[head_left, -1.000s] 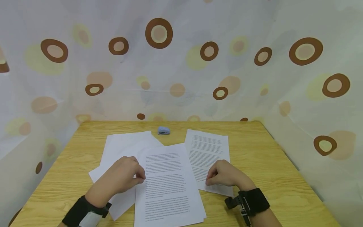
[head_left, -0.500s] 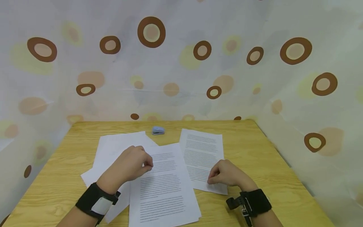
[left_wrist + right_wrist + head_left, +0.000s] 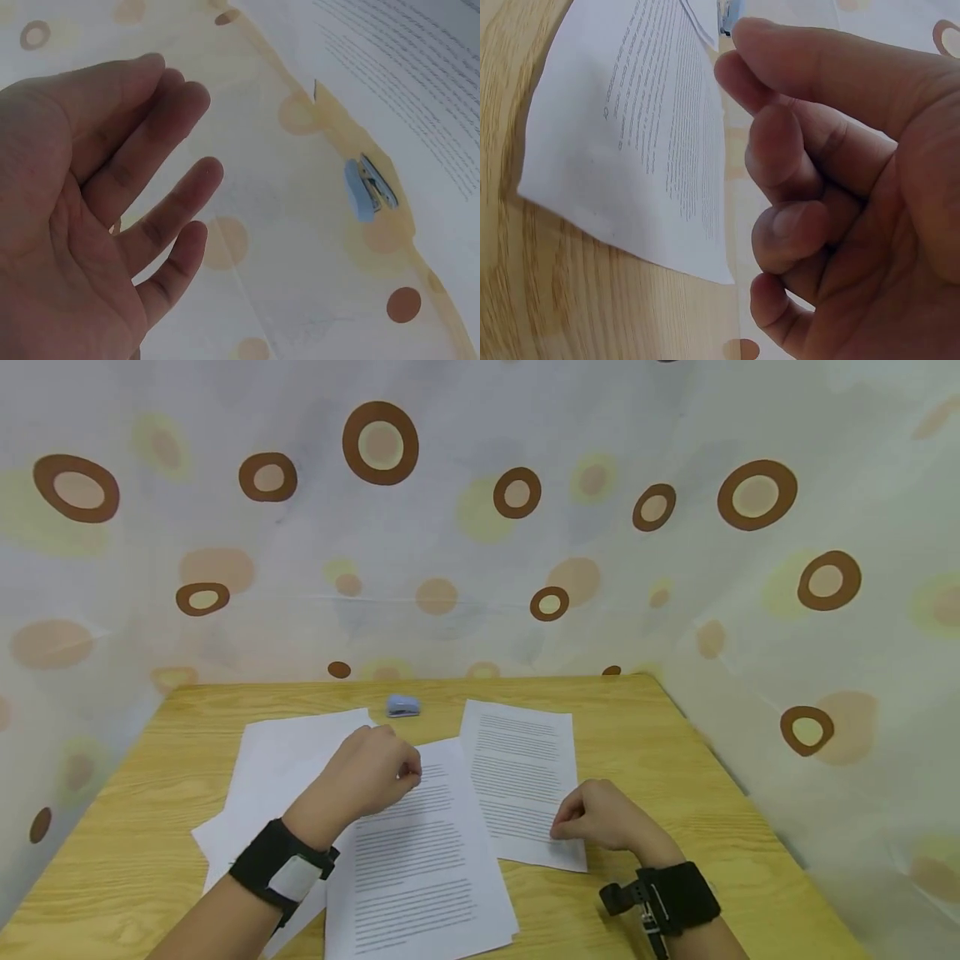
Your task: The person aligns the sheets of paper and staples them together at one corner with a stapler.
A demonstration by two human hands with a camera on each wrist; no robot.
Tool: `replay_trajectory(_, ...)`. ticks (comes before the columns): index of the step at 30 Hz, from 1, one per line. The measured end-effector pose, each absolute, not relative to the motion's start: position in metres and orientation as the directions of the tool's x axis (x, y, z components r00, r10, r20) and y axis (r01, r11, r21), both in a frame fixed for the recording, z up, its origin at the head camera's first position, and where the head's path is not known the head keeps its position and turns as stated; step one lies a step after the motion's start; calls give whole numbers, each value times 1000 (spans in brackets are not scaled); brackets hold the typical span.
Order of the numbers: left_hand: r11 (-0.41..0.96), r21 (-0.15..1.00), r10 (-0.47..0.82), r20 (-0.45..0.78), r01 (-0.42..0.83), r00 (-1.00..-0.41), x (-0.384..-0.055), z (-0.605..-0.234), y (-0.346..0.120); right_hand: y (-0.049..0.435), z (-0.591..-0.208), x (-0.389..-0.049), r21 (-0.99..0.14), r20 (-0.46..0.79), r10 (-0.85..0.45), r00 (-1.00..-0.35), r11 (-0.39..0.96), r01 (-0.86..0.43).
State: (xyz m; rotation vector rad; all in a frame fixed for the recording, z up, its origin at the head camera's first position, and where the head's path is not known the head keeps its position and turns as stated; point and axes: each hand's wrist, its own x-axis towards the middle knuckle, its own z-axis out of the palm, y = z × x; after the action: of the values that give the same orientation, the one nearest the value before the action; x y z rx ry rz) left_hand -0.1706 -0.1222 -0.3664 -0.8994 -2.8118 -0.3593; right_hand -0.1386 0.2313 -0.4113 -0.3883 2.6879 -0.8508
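Observation:
My left hand (image 3: 367, 770) hovers over the top left of a middle stack of printed sheets (image 3: 423, 868). In the left wrist view this hand (image 3: 112, 187) has loosely bent fingers with nothing between thumb and fingertips. A small light-blue stapler (image 3: 402, 706) lies just beyond its fingers, and the stapler (image 3: 367, 189) also shows in the left wrist view. Over the lower right edge of a separate printed sheet (image 3: 517, 768) is my right hand (image 3: 606, 817). Its fingers (image 3: 776, 146) are loosely curled and hold nothing, with the sheet (image 3: 637, 142) beyond them.
White sheets (image 3: 277, 760) lie askew at the left, partly under the middle stack and behind my left arm. The wooden table (image 3: 637, 735) ends at a patterned curtain (image 3: 465, 543) at the back and sides. Each wrist wears a black strap (image 3: 686, 897).
My left hand has moved forward and right, from the stack's left edge towards its top and the stapler. The right hand stays nearly still over the right sheet. The head view has turned slightly right.

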Motion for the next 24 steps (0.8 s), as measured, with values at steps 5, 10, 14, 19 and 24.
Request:
replay_trajectory(5,819,176,478,315,546,-820,-178,-361,-109,237,-412,-136,-594,-183,-301,-936,792,-139)
replay_trajectory(10,830,239,420,326,504,-847,-182,-358,-95,241,-412,-135,-595,-176,-276,-945,794,-121)
replay_trajectory(14,842,272,387,295,465,-873,-186,-357,-86,242,-411,-134,-589,-169,-260,-951,800,-114)
replay_trajectory(19,865,276,360,238,418,-902,-195,-358,-74,243,-412,-132,-580,-172,-217,-961,811,-80)
replay_trajectory(24,882,270,345,188,386,-920,-208,-356,-59,243,-412,-130,-570,-169,-138,-976,822,-17)
